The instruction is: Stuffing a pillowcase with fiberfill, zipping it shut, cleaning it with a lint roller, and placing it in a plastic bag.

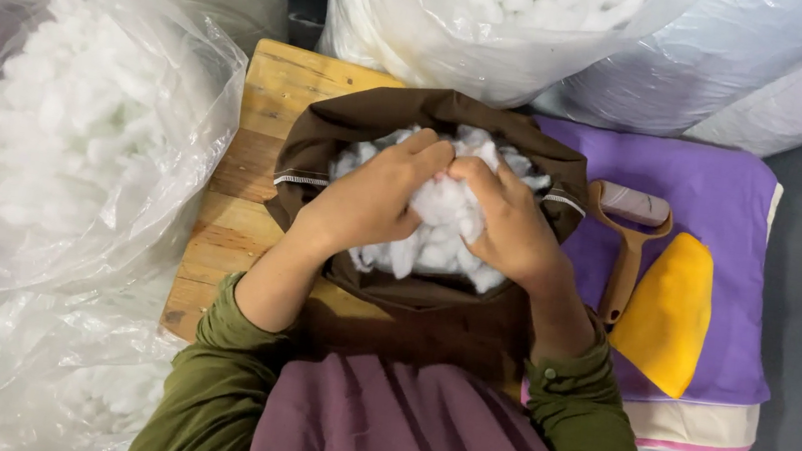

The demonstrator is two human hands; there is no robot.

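Left hand (374, 197) and right hand (507, 223) are both pinching fluffy white stuffing (439, 245) inside the brown fabric cover (331, 137), lying mid-surface (270, 90); plastic bags (79, 138) are crowding its left edge; a wooden-handled lint roller (629, 236) is lying rightward on purple cloth (726, 202).

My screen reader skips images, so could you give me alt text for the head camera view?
Both hands, left hand and right hand, press white fibre stuffing into an open brown fabric cover on a wooden table. Clear bags of stuffing surround it; a lint roller lies on purple cloth.
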